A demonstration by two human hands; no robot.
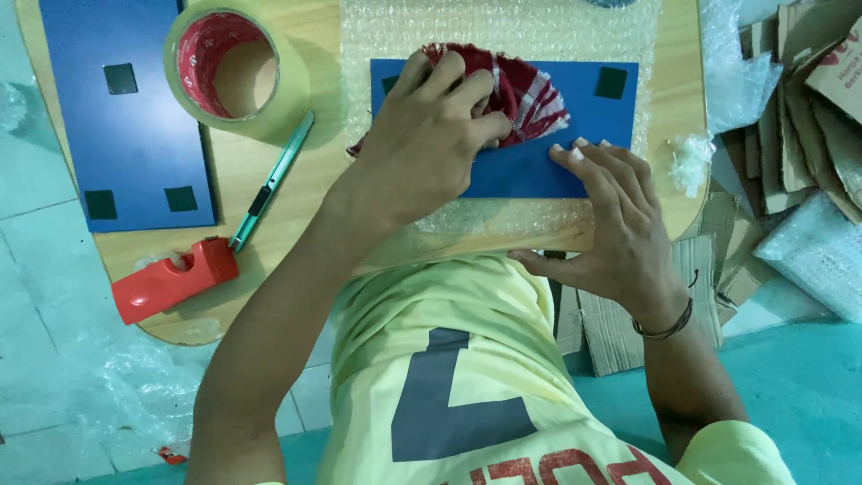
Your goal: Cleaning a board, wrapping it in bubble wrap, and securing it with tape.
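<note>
My left hand [431,135] is closed around a red and white checked cloth [530,90] and presses it onto a blue board [530,171] with black square pads. My right hand [615,216] lies flat with its fingertips on the board's near edge and the thumb on the table edge. The board rests on a sheet of bubble wrap [503,31] spread over a low wooden table [269,180].
A large roll of clear tape [235,72], a green utility knife [272,180] and a red tape dispenser [172,280] lie left of my hands. A second blue board [126,126] sits at the far left. Cardboard scraps [808,117] and bubble wrap pieces [817,251] lie on the right.
</note>
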